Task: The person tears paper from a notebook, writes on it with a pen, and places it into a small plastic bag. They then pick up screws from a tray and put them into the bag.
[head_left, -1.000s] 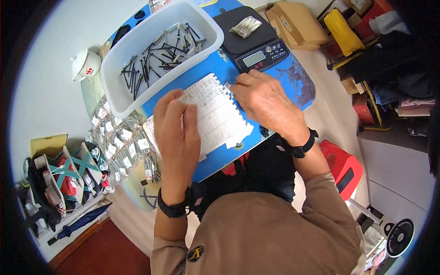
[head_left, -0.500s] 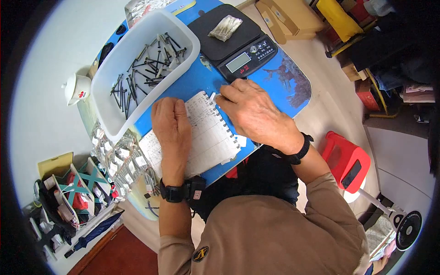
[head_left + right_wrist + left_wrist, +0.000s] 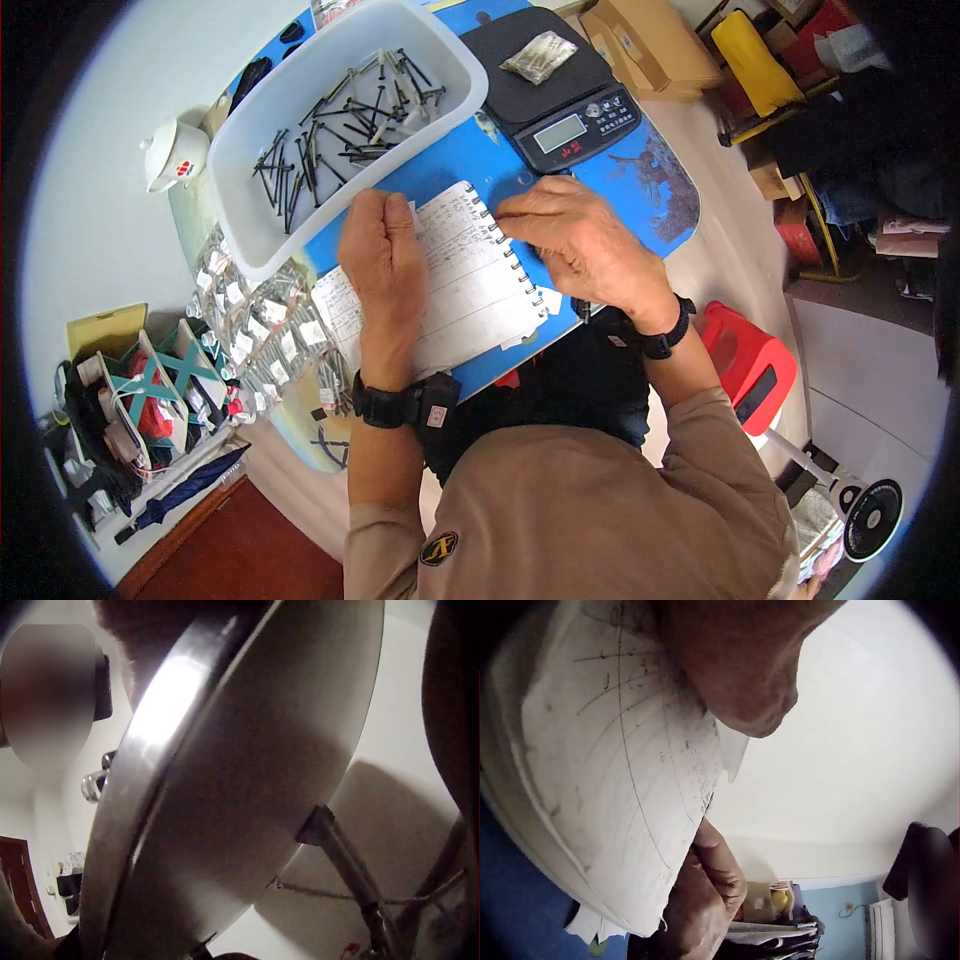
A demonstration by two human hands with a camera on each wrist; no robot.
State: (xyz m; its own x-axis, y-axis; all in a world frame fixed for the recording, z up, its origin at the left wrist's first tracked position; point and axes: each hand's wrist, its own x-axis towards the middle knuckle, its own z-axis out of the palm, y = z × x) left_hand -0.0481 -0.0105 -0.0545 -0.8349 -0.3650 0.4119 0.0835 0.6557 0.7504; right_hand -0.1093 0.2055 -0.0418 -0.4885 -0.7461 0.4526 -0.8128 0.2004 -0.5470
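Note:
An open spiral notebook [image 3: 465,285] with handwritten pages lies on the blue table. Over its left page, my left hand [image 3: 385,265] has curled fingers and pinches a small white paper slip [image 3: 414,212] at the thumb. In the left wrist view, this slip [image 3: 735,752] juts out below the hand. My right hand [image 3: 585,245] is at the spiral edge with bent fingers, its fingertips close to the wire rings; I cannot tell whether it grips anything. The left wrist view also shows that right hand [image 3: 709,900] beyond the notebook's edge.
A white plastic bin [image 3: 240,235] with black screws stands behind the left hand. The black digital scale [image 3: 520,75] at the back carries a small clear bag [image 3: 540,57]. Several labelled bags of screws [image 3: 265,320] lie at the left. The right wrist view shows the table's metal rim [image 3: 154,742].
The white slip was at the right fingertips earlier; a white slip now shows at the left thumb. The left fingers have curled. The head view has shifted slightly.

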